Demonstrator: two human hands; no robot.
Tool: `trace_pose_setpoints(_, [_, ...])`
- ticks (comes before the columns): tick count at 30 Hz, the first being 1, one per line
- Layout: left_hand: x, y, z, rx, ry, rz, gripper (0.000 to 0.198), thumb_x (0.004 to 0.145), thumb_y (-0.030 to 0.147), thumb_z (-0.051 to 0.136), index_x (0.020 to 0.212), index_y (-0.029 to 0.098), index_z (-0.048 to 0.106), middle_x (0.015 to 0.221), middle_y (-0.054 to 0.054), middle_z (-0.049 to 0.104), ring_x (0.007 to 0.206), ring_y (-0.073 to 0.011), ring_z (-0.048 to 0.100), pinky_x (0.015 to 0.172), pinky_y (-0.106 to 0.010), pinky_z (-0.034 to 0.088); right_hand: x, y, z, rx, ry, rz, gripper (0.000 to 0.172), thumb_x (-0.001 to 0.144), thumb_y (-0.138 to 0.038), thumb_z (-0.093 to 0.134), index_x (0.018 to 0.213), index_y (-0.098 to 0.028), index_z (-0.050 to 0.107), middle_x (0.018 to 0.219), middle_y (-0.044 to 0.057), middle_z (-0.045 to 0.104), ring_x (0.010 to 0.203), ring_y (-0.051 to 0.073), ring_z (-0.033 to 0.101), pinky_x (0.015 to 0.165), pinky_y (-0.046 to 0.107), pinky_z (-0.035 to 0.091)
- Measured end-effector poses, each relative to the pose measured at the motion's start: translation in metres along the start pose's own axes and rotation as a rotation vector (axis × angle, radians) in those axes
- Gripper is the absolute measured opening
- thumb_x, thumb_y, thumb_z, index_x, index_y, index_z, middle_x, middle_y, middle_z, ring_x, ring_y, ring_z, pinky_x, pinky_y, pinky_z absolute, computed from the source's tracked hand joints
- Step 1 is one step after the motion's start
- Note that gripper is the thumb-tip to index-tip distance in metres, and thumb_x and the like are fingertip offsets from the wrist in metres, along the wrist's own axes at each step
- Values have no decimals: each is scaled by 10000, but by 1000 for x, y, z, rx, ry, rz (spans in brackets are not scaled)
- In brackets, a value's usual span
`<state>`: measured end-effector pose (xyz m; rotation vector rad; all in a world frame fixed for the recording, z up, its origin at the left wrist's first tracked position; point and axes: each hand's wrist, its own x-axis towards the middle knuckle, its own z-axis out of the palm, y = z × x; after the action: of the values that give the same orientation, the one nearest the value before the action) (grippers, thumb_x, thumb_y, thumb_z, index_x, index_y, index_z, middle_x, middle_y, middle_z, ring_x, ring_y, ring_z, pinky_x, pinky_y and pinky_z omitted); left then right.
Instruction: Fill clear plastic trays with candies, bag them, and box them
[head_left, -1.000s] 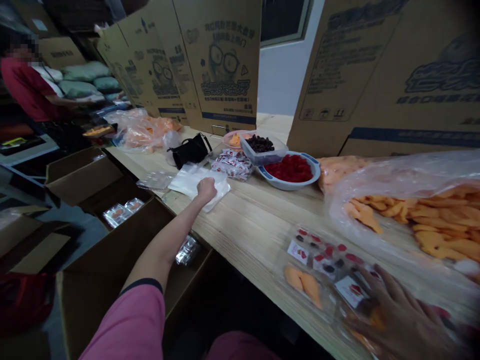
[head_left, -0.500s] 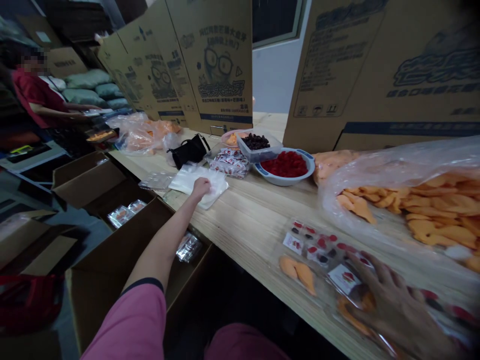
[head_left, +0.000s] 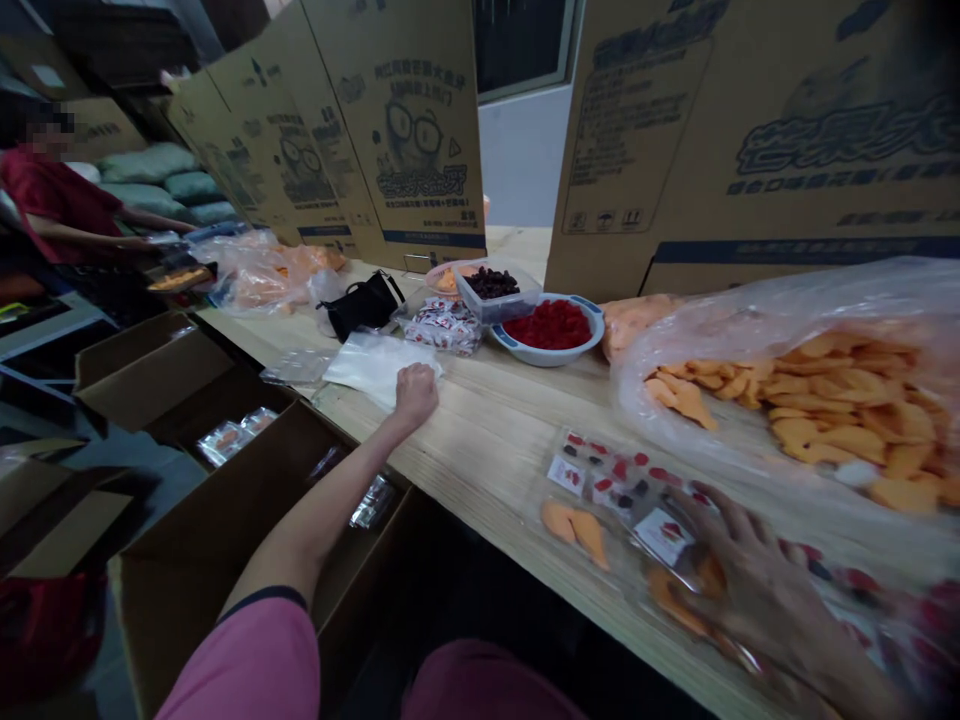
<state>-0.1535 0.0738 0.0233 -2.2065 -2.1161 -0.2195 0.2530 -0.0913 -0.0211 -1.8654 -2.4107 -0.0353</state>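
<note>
Bags [head_left: 367, 362] under left hand [head_left: 416, 392], by table [head_left: 487, 440] edge | tray [head_left: 600, 490] under right hand [head_left: 757, 590]

left hand [head_left: 416, 390] on clear bags [head_left: 369, 362] (stacked) | right hand [head_left: 757, 590] on filled tray [head_left: 622, 500]

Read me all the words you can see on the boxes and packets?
"芒果大金牙", as best it reads: middle cardboard box.
"芒果大", cut off at the edge: right cardboard box.
Small print on both boxes: too blurred.
Red-and-white sachets: too small to read.
Labels on the clear packet under the right hand: too small.
</note>
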Motion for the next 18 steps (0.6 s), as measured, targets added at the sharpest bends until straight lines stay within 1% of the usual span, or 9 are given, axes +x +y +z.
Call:
trace_pose_setpoints(2, [-23, 22, 9, -29, -40, 125, 207, 830, 114, 412, 901, 144, 605, 1020, -135, 627, 1115, -254, 511, 990, -383, 353, 1, -4, -5, 9, 2, -27, 720, 732, -464, 525, 1377, -153, 450, 1413, 215, 358, 1179, 440, 435, 831, 552, 430])
trace_pose_setpoints(4, [-46, 43, 22, -66, -91, 228, 181, 815, 107, 434, 868, 153, 601, 975, -120, 640, 1068, -241, 534, 977, -371, 367, 3, -10, -9, 26, 11, -56, 729, 715, -439, 554, 1379, -160, 443, 1423, 205, 345, 1183, 430, 431, 847, 542, 426])
trace_pose_setpoints(6, [-64, 58, 34, -106, -128, 295, 182, 805, 89, 437, 866, 150, 598, 965, -115, 645, 1035, -231, 549, 955, -358, 389, 7, -18, -12, 53, 12, -100, 757, 698, -454, 577, 1386, -177, 429, 1432, 198, 331, 1196, 425, 417, 861, 546, 417])
trace_pose_setpoints(8, [-74, 67, 42, -146, -137, 324, 200, 814, 77, 418, 887, 143, 592, 991, -122, 642, 1043, -229, 548, 944, -355, 402, 13, -28, -16, 87, 3, -172, 778, 680, -473, 593, 1387, -193, 427, 1431, 193, 326, 1222, 420, 388, 894, 558, 393])
trace_pose_setpoints(10, [-76, 69, 46, -181, -130, 332, 204, 832, 83, 400, 889, 143, 586, 990, -128, 639, 1042, -229, 550, 932, -358, 415, 23, -41, -21, 124, -31, -265, 791, 651, -427, 612, 1385, -197, 427, 1430, 189, 325, 1251, 408, 354, 935, 551, 362])
trace_pose_setpoints(13, [-72, 65, 47, -230, -121, 347, 163, 841, 114, 419, 838, 159, 576, 932, -115, 643, 966, -222, 578, 886, -353, 449, 43, -63, -29, 178, -128, -380, 841, 589, -343, 635, 1392, -214, 418, 1461, 171, 287, 1265, 396, 326, 950, 522, 348])
trace_pose_setpoints(15, [-71, 60, 48, -264, -112, 365, 154, 845, 124, 423, 822, 167, 569, 909, -103, 648, 920, -211, 591, 857, -343, 468, 57, -78, -34, 204, -200, -443, 856, 572, -341, 650, 1389, -236, 422, 1475, 150, 273, 1265, 396, 318, 951, 512, 343])
trace_pose_setpoints(18, [-73, 52, 50, -325, -87, 405, 177, 867, 135, 394, 867, 164, 569, 933, -98, 656, 920, -197, 601, 841, -331, 486, 74, -93, -38, 203, -267, -515, 860, 578, -354, 664, 1395, -251, 418, 1462, 144, 303, 1257, 397, 326, 971, 527, 308])
